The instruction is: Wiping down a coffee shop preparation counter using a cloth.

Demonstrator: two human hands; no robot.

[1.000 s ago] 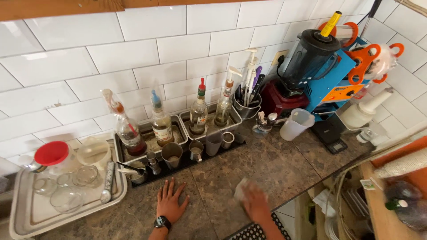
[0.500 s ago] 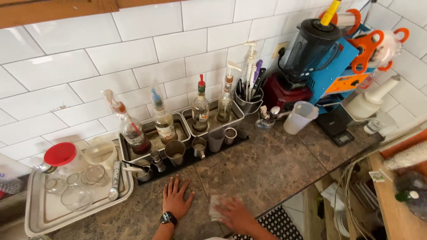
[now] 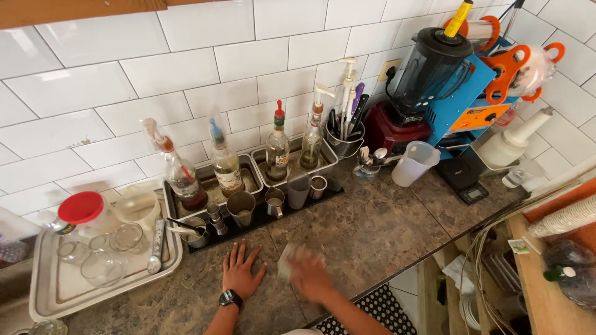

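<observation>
Pale crumpled cloth (image 3: 287, 260) looks soft and light, bunched under the blurred right hand (image 3: 310, 279); left hand (image 3: 241, 271) lies spread flat on the speckled brown stone counter (image 3: 372, 229), holding nothing.

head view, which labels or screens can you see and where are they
Syrup bottle, left tray by the wall: pale label on brown glass.
Second bottle, right tray: light label, red pourer.
Blue sealing machine, right of the blender: orange control panel.
Black scale, counter's right edge: small grey display.

pale crumpled cloth (image 3: 287, 259), blurred, on dark countertop (image 3: 372, 229)
</observation>
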